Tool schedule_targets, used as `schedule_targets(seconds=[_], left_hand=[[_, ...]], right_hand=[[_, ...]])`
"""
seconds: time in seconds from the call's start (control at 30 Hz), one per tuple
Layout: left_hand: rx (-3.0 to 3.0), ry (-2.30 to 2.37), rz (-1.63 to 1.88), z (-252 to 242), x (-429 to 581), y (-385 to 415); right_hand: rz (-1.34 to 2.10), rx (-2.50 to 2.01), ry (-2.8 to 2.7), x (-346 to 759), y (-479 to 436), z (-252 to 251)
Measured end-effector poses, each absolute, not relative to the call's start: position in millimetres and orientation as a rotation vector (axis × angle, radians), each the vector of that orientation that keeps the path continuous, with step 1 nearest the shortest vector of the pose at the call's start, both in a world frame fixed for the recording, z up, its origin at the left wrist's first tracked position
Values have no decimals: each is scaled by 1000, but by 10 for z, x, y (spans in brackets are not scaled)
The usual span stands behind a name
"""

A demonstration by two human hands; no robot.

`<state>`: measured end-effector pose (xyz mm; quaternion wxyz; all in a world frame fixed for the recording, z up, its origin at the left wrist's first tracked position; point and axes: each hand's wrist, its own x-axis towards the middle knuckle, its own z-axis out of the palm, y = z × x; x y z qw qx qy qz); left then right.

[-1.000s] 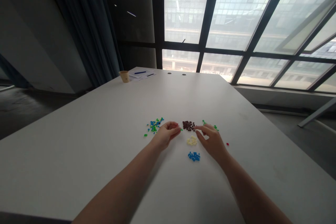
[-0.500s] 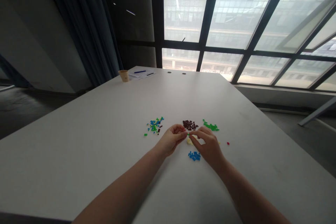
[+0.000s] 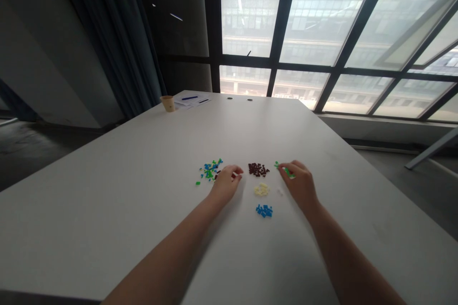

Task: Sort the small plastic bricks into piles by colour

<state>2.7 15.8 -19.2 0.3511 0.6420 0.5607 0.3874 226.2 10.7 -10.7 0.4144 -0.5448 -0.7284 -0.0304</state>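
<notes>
Small plastic building bricks lie in separate piles on a white table (image 3: 118,190). My left hand (image 3: 226,183) has curled fingers and rests just right of a mixed pile of blue and green bricks (image 3: 210,170). Whether its fingertips hold a tiny piece is hidden. My right hand (image 3: 298,183) is over a pile of green bricks (image 3: 285,168), covering part of it. Between my hands lie dark brown bricks (image 3: 258,169), cream bricks (image 3: 261,189) and, nearest me, blue bricks (image 3: 264,210). A tiny white piece (image 3: 280,191) sits near my right hand.
At the far end of the table stand a tan paper cup (image 3: 167,103) and sheets of paper (image 3: 189,101) with a blue pen (image 3: 189,98) on them. The table's right edge runs along a large window (image 3: 304,24).
My hands have moved apart from their meeting point above the cream bricks. The left went left towards the mixed pile, the right went right onto the green bricks, and the cream pile now shows.
</notes>
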Motion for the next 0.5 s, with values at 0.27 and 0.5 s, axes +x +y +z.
schedule_targets(seconds=[0.27, 0.5], left_hand=[[2063, 1793, 576, -358, -152, 261], [2021, 1792, 542, -387, -156, 284]], right_hand=[[-46, -2187, -1496, 3024, 379, -331], [94, -2323, -1596, 2917, 411, -406]])
